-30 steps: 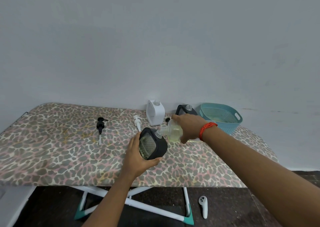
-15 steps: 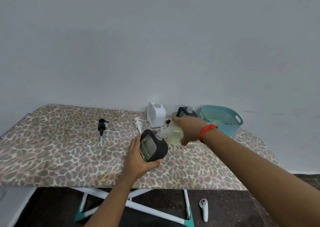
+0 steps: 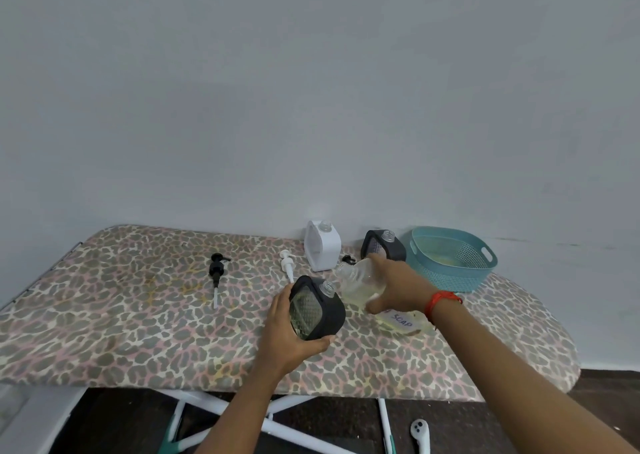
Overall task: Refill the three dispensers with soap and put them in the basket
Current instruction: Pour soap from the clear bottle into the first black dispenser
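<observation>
My left hand (image 3: 285,332) grips a black dispenser (image 3: 317,310) with a ribbed clear window, tilted, its open neck up and to the right, just above the table. My right hand (image 3: 398,287) lies over a clear soap bottle (image 3: 358,280) with pale yellow liquid. The bottle slants low over the table, its open neck pointing left, a short gap from the dispenser. A label reading SOAP shows below my wrist. A white dispenser (image 3: 322,249) and a second black dispenser (image 3: 384,245) stand open at the back. The teal basket (image 3: 453,273) sits at the back right.
A black pump head (image 3: 216,270) and a white pump head (image 3: 287,266) lie on the leopard-print board (image 3: 121,315). Another small black pump part (image 3: 346,259) lies behind the bottle. A white controller (image 3: 420,434) lies on the floor by the board's legs.
The soap bottle's neck has left the dispenser's opening; my right hand has drawn the bottle right and down toward the table. My left hand still holds the black dispenser, a little lower.
</observation>
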